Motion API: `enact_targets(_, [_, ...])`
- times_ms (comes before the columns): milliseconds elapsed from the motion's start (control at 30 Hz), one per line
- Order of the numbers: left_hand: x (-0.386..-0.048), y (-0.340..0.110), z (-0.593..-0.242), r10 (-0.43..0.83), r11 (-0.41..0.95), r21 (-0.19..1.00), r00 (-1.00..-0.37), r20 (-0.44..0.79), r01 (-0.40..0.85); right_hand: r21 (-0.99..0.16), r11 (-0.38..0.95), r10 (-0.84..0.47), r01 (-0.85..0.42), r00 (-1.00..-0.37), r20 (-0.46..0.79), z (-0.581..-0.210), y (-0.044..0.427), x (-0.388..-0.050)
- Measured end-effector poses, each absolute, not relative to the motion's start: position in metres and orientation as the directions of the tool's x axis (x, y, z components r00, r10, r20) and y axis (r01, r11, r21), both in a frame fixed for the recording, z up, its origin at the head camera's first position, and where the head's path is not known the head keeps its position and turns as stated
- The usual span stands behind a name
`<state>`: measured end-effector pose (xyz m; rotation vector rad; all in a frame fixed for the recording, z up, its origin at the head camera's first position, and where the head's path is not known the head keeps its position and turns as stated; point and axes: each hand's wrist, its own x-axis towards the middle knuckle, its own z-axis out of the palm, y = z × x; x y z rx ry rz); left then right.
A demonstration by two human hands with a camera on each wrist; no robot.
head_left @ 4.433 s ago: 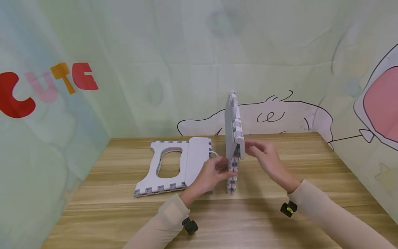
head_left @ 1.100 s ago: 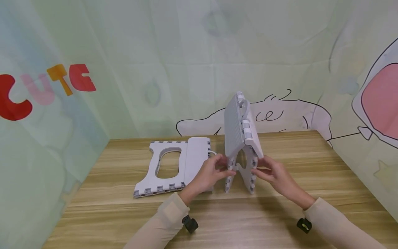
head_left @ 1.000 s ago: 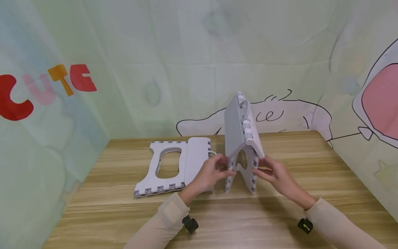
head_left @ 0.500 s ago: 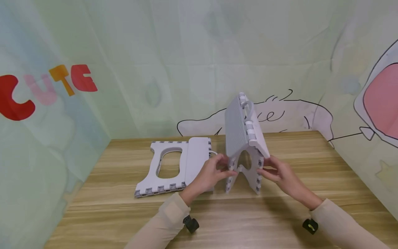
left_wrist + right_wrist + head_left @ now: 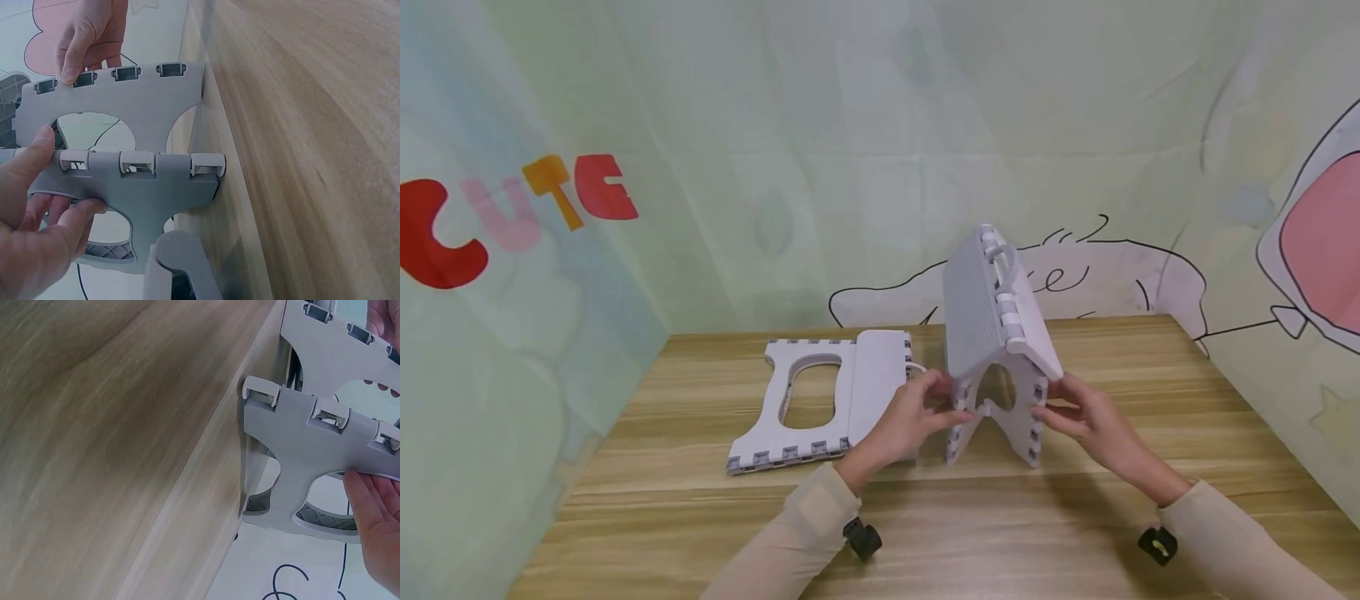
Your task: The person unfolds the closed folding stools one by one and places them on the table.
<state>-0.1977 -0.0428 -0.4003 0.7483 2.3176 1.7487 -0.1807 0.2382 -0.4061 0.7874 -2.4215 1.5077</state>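
Note:
A white and grey folding stool (image 5: 972,304), half unfolded, stands on its legs with its two seat halves sloping like a roof. A loop handle (image 5: 1009,271) sticks up from the ridge. At the near left leg panel my left hand (image 5: 901,421) grips the edge; in the left wrist view its thumb (image 5: 34,153) lies across the hinged edge and fingers are behind. My right hand (image 5: 1097,425) holds the right leg panel's edge; in the right wrist view its fingers (image 5: 365,494) reach the panel's oval cutout. Beside them lies a second stool (image 5: 876,375), folded flat.
The wooden table (image 5: 700,533) carries both stools. A printed curtain (image 5: 760,208) hangs behind and at the sides. The flat stool lies close to my left hand, with its small handle (image 5: 914,367) pointing toward the standing one.
The standing stool was almost flat and its legs have spread apart. My right hand has moved to the right with the right leg panel; my left hand has stayed in place.

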Motion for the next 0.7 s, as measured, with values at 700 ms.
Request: enact_targets(700, [-0.199,-0.041,-0.403,0.461,0.211,0.927,-0.868,0.185,0.310,-0.782,0.366,-0.340,-0.504,-0.855,0.392,-0.404,0.252,-0.180])
